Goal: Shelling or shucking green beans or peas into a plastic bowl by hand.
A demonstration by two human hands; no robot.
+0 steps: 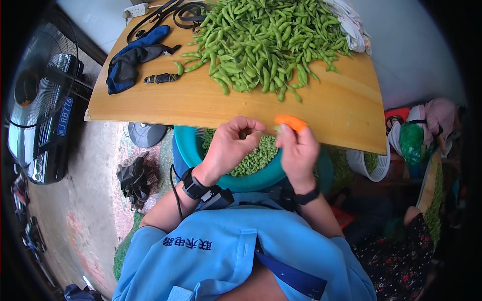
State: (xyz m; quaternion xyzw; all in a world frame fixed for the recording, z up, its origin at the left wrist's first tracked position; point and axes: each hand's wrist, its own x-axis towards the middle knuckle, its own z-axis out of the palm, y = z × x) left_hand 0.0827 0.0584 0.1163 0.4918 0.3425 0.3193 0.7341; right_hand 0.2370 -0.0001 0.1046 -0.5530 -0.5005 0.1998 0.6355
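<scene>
My left hand (pixel 236 145) is over the teal basin, its thumb and fingertips pinched close together; whether anything small is between them cannot be told. Just to its right, my right hand (pixel 298 152) has an orange cover (pixel 290 122) on one finger, and a bit of green, perhaps part of a pod, shows at its fingertips. Below both hands the teal plastic basin (pixel 250 184) holds shelled green beans (pixel 251 162). A large heap of green soybean pods (pixel 260 49) lies on the wooden table (pixel 233 107) in front of me.
Dark blue cloth (pixel 130 64), a black wrapped object (pixel 162 78) and black straps (pixel 156 17) lie on the table's left; white cloth (pixel 350 26) lies at back right. A fan (pixel 41 79) stands left, a white basket (pixel 369 169) right. Another person's patterned garment (pixel 395 252) shows lower right.
</scene>
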